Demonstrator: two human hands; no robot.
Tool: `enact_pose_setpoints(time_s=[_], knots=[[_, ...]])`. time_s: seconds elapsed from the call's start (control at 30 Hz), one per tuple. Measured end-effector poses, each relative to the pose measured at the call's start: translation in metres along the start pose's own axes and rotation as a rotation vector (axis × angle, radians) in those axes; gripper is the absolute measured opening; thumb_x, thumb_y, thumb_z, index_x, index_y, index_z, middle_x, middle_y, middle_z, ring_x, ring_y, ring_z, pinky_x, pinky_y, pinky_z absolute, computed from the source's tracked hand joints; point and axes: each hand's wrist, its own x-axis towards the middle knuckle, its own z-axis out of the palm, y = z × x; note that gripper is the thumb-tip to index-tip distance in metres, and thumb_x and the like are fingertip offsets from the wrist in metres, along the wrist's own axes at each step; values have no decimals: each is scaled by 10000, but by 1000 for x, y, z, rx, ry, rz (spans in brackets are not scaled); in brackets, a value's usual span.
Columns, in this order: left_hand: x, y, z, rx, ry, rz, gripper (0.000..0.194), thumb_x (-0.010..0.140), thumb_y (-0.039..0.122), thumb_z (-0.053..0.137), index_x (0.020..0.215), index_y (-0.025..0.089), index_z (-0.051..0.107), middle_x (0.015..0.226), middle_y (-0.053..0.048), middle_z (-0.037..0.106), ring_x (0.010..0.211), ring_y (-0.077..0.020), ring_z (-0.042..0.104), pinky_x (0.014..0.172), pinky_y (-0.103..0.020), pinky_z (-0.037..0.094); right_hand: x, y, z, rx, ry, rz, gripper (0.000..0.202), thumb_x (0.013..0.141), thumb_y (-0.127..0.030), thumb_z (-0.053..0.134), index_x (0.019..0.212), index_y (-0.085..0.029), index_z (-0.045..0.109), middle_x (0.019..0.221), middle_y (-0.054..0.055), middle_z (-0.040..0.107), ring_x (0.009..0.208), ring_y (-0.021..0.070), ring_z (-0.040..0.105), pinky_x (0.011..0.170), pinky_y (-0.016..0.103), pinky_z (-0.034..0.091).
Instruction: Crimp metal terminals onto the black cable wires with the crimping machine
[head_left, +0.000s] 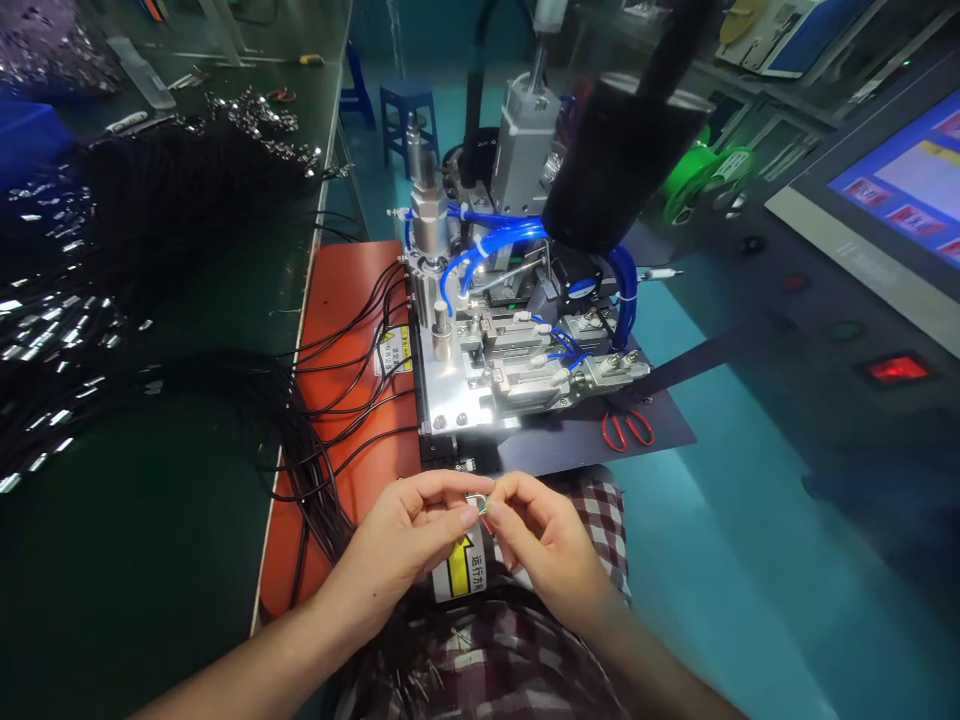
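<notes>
Thin coloured wires, one red and others pale or greenish, show between the fingertips of both hands. My left hand pinches them from the left, its index finger stretched across the top. From the right, my right hand pinches the same wires between thumb and index finger. Both hands are just in front of the metal machine, above a white and yellow label. The exact wire ends are too small to tell.
Black cables run from the dark table over an orange board to the machine. Red-handled scissors lie right of it. A control panel with a screen stands at the right.
</notes>
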Motion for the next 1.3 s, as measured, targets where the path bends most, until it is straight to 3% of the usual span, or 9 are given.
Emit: enact_pose_setpoints(time_s=[0.6, 0.83, 1.03, 1.3], knots=[[1, 2, -6, -17, -137, 23, 196, 828, 311, 616, 993, 205, 620, 587, 75, 373, 434, -31, 283, 393, -196, 171, -1, -3, 0, -13, -8, 3, 139, 855, -287, 534, 771, -179, 514, 586, -59, 446, 502, 78, 398, 467, 200, 332], [1, 0, -4, -6, -52, 3, 205, 795, 334, 651, 928, 188, 595, 502, 96, 359, 403, -35, 243, 385, -191, 163, -2, -5, -2, -73, 7, -18, 169, 870, -287, 519, 738, -183, 501, 576, -57, 438, 505, 86, 402, 469, 212, 325], [0, 1, -1, 82, 49, -55, 232, 761, 370, 675, 843, 168, 592, 457, 99, 323, 419, -46, 245, 407, -195, 161, -5, -6, -3, -279, 47, -174, 173, 898, -240, 483, 731, -199, 496, 698, -18, 498, 607, 114, 458, 551, 239, 369], [-3, 7, 2, 165, 85, -108, 250, 746, 389, 674, 780, 154, 594, 455, 95, 321, 429, -52, 259, 415, -200, 172, -6, -7, -5, -463, 52, -342, 136, 897, -161, 460, 773, -202, 498, 754, -8, 511, 677, 131, 487, 637, 273, 369]])
